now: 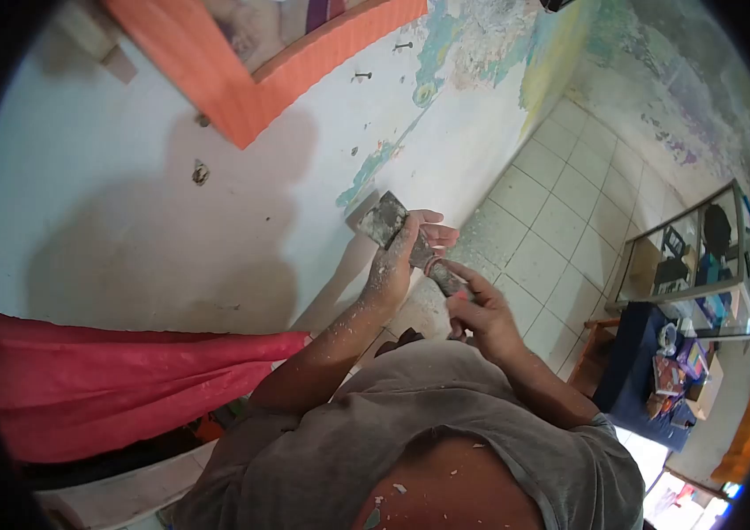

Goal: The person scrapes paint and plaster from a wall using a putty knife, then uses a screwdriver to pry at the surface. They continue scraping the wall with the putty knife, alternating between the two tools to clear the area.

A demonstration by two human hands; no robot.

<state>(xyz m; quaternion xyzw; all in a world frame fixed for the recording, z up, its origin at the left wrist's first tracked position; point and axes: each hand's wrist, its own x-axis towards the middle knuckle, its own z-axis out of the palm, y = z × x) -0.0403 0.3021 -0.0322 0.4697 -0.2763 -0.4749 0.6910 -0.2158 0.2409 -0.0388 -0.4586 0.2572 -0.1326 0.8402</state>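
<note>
A scraper (384,219) with a wide, worn blade crusted in grey-white residue is held in front of my chest, close to the wall. My right hand (481,314) is closed around its handle, near a reddish band. Further up, my left hand (401,252) is at the blade's base, with the tool passing between thumb and fingers. The left fingertips extend out past the tool. White flecks speckle my left hand and forearm. Beside the blade, the white wall (304,238) shows patches of peeling green paint.
An orange frame (247,102) hangs on the wall above, with nails (362,76) beside it. Red cloth (128,380) drapes at lower left. Pale floor tiles (534,212) stretch away to the right, toward a glass cabinet (688,256) and a dark-covered table (635,375) bearing boxes.
</note>
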